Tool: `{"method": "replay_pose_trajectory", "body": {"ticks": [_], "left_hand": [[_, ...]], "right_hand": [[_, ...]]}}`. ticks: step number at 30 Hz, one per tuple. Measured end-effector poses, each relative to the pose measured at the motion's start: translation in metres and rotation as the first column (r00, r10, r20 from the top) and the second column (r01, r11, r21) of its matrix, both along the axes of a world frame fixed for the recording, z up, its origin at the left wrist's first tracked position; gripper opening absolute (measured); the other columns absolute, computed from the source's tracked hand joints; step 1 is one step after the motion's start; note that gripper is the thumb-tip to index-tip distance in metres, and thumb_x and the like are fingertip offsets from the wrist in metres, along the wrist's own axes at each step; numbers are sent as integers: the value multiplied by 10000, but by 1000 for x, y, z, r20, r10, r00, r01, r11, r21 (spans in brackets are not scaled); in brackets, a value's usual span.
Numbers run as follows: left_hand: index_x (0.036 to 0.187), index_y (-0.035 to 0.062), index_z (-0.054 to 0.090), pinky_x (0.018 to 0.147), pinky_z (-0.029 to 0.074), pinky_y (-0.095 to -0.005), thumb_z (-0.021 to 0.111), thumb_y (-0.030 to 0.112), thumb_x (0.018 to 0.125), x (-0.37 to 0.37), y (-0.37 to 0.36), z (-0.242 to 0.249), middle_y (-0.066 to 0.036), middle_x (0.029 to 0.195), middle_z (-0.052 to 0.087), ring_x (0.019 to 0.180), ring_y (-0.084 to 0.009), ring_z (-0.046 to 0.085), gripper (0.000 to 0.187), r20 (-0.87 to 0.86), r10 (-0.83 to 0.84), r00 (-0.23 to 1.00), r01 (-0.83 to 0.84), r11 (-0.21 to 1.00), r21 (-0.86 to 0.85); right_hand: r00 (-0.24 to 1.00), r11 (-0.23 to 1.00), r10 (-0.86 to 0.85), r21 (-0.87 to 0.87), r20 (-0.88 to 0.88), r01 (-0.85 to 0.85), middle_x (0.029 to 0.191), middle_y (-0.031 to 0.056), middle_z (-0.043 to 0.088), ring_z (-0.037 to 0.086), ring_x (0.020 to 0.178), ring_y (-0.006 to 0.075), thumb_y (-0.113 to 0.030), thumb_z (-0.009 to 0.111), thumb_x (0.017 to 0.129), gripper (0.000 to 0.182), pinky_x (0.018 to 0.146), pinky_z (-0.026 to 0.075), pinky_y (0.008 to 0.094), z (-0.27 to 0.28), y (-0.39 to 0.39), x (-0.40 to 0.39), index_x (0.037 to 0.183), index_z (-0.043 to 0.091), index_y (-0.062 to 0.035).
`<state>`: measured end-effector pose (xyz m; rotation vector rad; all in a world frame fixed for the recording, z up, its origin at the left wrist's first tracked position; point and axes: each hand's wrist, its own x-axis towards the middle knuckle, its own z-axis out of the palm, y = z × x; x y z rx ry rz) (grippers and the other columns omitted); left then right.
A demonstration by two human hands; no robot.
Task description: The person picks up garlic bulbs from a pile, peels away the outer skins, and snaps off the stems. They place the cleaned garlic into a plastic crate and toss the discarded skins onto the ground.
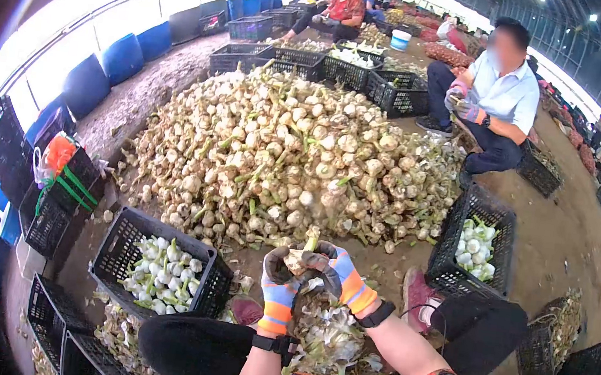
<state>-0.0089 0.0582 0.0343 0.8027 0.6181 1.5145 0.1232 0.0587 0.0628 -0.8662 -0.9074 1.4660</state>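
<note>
1. Garlic bulb point(301, 256) up front, pinched between both gloved hands above the lap, stalk end poking upward.
2. Left hand point(279, 281) wrapped under the bulb, fingers curled shut around its base.
3. Right hand point(339, 272) clamped on from the side, thumb and fingers pressed against the bulb's top; whether gripping a blade too, impossible to tell.
4. Heap of trimmings point(328, 335) right beneath the hands, husks and cut stalks piled between the knees.
5. Black crate point(158, 264) just to the left, partly filled with cleaned white bulbs, plenty of room yet.
6. Second crate point(473, 244) off to the right, also holding a modest layer of trimmed bulbs.
7. Beyond that, huge garlic pile point(289, 156) on the floor, untrimmed, stalks on, dwarfing what sits in the crates.
8. By that measure, early going: a couple of part-filled crates done, the bulk of the mound untouched.
9. Far side of the pile, seated person point(498, 110) in a light shirt, gloved hands busy with another bulb; more crates point(343, 70) and a further worker behind.
</note>
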Motion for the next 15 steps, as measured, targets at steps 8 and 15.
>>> {"method": "replay_pose_trajectory", "body": {"ticks": [8, 15], "left_hand": [[1211, 31, 401, 818, 492, -363, 603, 32, 787, 11, -23, 47, -124, 1143, 507, 988, -240, 543, 469, 54, -179, 982, 182, 982, -59], [1205, 28, 413, 748, 518, -364, 521, 200, 884, 9, -32, 45, -157, 1091, 530, 886, -266, 587, 380, -61, -250, 966, 246, 966, -76]], "right_hand": [[956, 996, -93, 35, 277, 87, 991, 81, 604, 590, 874, 143, 23, 626, 743, 352, 776, 484, 278, -8, -10, 38, 1079, 522, 27], [666, 897, -342, 442, 663, 22, 1005, 134, 601, 572, 954, 224, -44, 657, 655, 364, 828, 454, 310, 15, -17, 41, 1006, 577, 12]]}}
